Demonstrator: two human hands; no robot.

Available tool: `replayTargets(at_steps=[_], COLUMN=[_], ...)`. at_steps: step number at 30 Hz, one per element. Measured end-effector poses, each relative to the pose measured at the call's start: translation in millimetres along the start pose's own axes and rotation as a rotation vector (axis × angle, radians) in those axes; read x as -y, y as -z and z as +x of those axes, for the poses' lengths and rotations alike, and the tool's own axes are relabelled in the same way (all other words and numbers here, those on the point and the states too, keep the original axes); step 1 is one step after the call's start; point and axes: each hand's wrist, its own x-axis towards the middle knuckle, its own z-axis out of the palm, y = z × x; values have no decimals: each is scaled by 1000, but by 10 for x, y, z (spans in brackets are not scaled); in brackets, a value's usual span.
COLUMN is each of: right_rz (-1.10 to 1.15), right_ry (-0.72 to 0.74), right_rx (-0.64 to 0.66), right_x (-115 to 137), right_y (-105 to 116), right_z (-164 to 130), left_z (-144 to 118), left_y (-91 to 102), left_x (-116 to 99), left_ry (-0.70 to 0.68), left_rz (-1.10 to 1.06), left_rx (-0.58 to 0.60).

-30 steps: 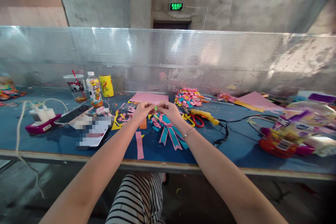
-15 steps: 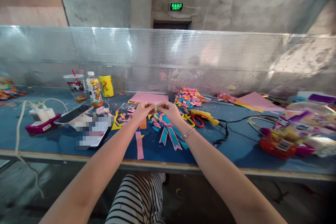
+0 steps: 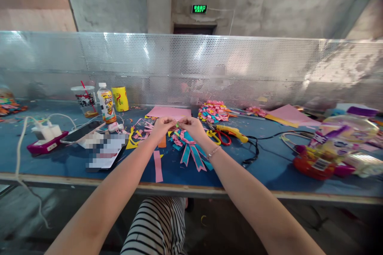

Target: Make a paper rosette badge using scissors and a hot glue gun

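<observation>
Between the fingertips of both hands is a small green piece (image 3: pixel 177 124), seemingly foam or paper like the scraps around it. My left hand (image 3: pixel 163 126) pinches it from the left; my right hand (image 3: pixel 193 128) pinches it from the right, fingers closed. Below my right hand lies a pink and blue ribbon-like cutout (image 3: pixel 191 155) with forked tails, its top partly covered by the hand. A pink strip (image 3: pixel 158 166) rests near the table edge. Red-handled scissors (image 3: pixel 225 139) and a yellow-handled tool (image 3: pixel 231 131) with a black cord lie right of the hand.
A phone (image 3: pixel 82 131), a purple power strip (image 3: pixel 48 145), a drink bottle (image 3: pixel 107 103), a cup (image 3: pixel 85 99) and a yellow can (image 3: pixel 120 99) stand left. A colourful pile (image 3: pixel 213 110) and pink sheet (image 3: pixel 169 112) lie behind. Bagged items (image 3: pixel 338 143) sit right. A perforated metal screen (image 3: pixel 134 67) borders the back.
Both hands stay together on the green piece, with only slight finger movement. The whole view has shifted a little.
</observation>
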Motion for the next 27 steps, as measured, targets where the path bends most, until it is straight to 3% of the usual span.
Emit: replayTargets(at_steps=[10, 15, 19, 22, 27], right_rz=[125, -42, -344, -560, -640], right_ry=[-31, 10, 161, 345, 537], right_rx=[67, 71, -2, -47, 38], right_x=[-59, -97, -68, -14, 29], right_y=[18, 20, 55, 87, 85], right_z=[27, 17, 12, -12, -51], left_z=[20, 36, 38, 17, 3], left_y=[30, 52, 40, 14, 20], left_x=[23, 33, 12, -15, -9], left_ry=[-15, -22, -20, 105, 207], left_rz=[-23, -8, 35, -3, -133], left_rx=[42, 23, -27, -35, 56])
